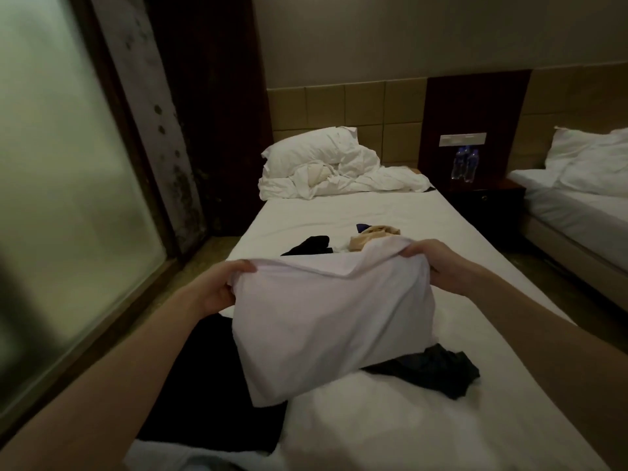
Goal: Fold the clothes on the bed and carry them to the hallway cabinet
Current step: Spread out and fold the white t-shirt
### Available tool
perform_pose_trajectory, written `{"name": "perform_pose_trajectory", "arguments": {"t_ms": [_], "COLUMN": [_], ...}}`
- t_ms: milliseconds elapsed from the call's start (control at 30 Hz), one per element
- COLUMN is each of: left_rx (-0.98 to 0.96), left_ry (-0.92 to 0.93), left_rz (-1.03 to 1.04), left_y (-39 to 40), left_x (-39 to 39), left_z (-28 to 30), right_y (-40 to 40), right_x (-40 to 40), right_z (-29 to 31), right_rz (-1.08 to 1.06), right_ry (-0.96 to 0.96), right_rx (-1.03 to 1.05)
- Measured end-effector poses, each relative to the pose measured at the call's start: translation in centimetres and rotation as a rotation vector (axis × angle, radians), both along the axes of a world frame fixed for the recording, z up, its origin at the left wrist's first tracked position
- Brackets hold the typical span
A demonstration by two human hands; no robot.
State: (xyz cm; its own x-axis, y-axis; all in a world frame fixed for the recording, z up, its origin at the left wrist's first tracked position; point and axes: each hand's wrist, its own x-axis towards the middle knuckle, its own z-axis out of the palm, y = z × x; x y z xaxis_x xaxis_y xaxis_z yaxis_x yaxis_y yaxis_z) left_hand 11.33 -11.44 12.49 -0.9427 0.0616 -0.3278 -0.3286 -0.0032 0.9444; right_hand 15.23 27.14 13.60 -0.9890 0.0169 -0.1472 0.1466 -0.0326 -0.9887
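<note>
A white garment [333, 317] hangs above the bed [424, 219], held up by its top edge. My left hand [224, 283] grips its left corner and my right hand [431, 263] grips its right corner. Under it on the sheet lie a black garment [210, 385] at the left and a dark grey garment [438, 368] at the right. Farther up the bed lie another black piece [312, 244] and a beige garment [373, 237] with a bit of blue beside it.
A pillow and a crumpled white duvet [326, 171] fill the head of the bed. A frosted glass wall [68, 185] runs along the left. A dark nightstand [486, 202] with two water bottles [465, 164] separates this bed from a second bed [577, 205] on the right.
</note>
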Motion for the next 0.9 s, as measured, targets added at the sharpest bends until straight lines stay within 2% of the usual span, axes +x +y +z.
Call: {"name": "perform_pose_trajectory", "arguments": {"t_ms": [133, 267, 467, 633, 833, 900], "left_rx": [0.038, 0.086, -0.024, -0.101, -0.076, -0.084], "left_ry": [0.115, 0.099, 0.037, -0.076, -0.215, -0.146], "left_rz": [-0.049, -0.067, 0.219, 0.432, 0.419, 0.459], "left_y": [-4.0, -9.4, -15.2, -17.4, -20.2, -18.1], "left_x": [4.3, 7.9, 9.0, 4.8, -6.9, -8.7], "left_z": [2.0, 3.1, 3.0, 0.3, -9.9, -11.5], "right_y": [-3.4, -7.2, -16.1, -21.1, -21.8, -21.3], "right_x": [0.8, 0.6, 1.9, -0.4, -7.2, -9.9], "right_z": [0.4, -1.3, -3.6, -7.7, -15.4, -17.7], "right_rz": [0.066, 0.119, 0.216, 0.162, -0.035, -0.050], "right_ry": [0.057, 0.032, -0.192, -0.305, -0.420, -0.385], "right_rx": [-0.044, -0.060, -0.066, -0.115, -0.101, -0.106]}}
